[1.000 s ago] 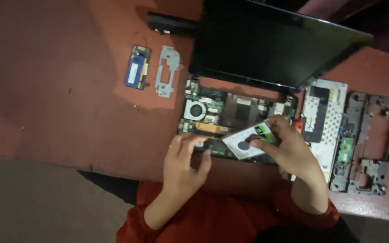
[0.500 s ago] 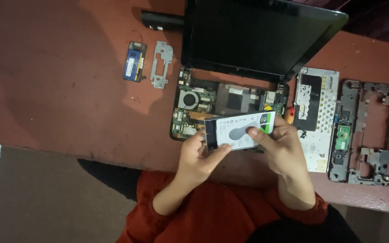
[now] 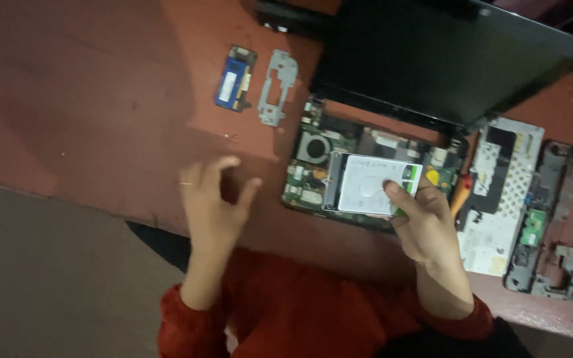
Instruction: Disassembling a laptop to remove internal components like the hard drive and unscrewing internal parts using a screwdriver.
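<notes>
Right hand (image 3: 426, 222) fingers gripping the hard drive (image 3: 374, 185) over the opened laptop (image 3: 366, 166) — left hand (image 3: 212, 202) fingers loosely spread, empty.

A blue memory stick (image 3: 235, 87) lies in the upper left of the frame on the reddish-brown table (image 3: 87, 113), with a grey metal bracket (image 3: 276, 87) just beside it to the right. At the right edge sit a perforated silver cover plate (image 3: 504, 199) and, further right, a dark plastic frame (image 3: 562, 225). An orange tool (image 3: 462, 194) lies against the plate's left side.
</notes>
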